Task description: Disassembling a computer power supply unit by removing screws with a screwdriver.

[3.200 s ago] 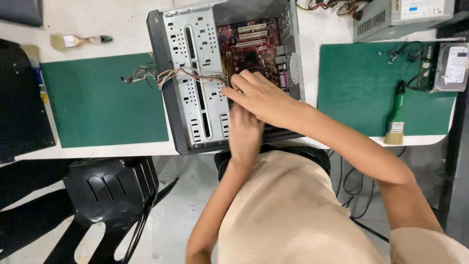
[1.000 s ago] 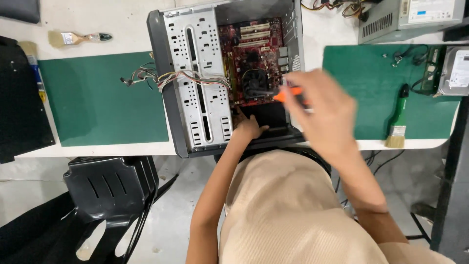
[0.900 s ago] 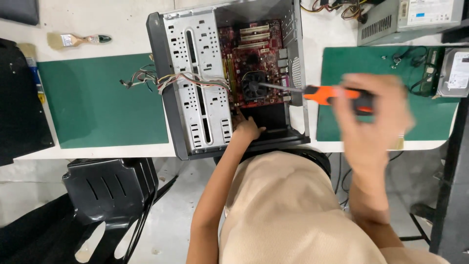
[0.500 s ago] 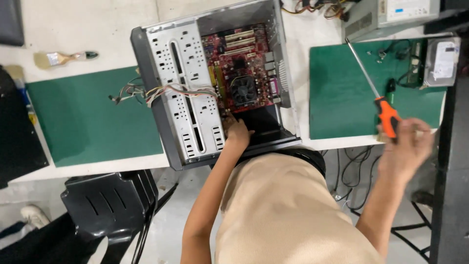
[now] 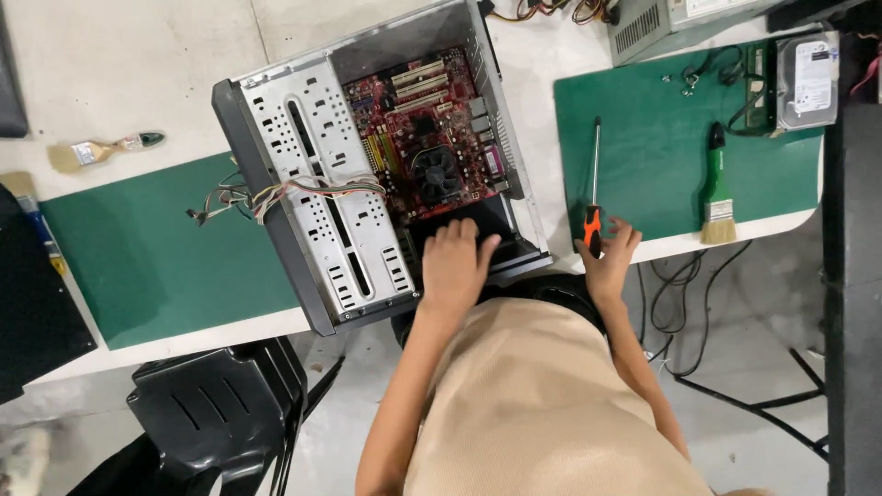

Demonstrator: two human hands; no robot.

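An open grey computer case (image 5: 312, 184) lies on the white table, its red motherboard (image 5: 427, 138) and black fan showing. My left hand (image 5: 457, 262) rests flat on the case's near edge, beside a dark panel. A long screwdriver with an orange and black handle (image 5: 593, 197) lies on the right green mat (image 5: 652, 156). My right hand (image 5: 608, 257) sits at the mat's near edge, fingers spread and touching the handle's end.
A green-handled brush (image 5: 715, 188) lies right of the screwdriver. A hard drive (image 5: 806, 81) and a power supply sit at the back right. Loose coloured wires (image 5: 276, 195) trail onto the left green mat (image 5: 156, 257). A small brush (image 5: 101, 152) lies far left. A black chair (image 5: 220, 404) stands below.
My right hand carried the screwdriver out of the case and to the right, then laid it on the right green mat. My left hand stayed on the case's near edge.
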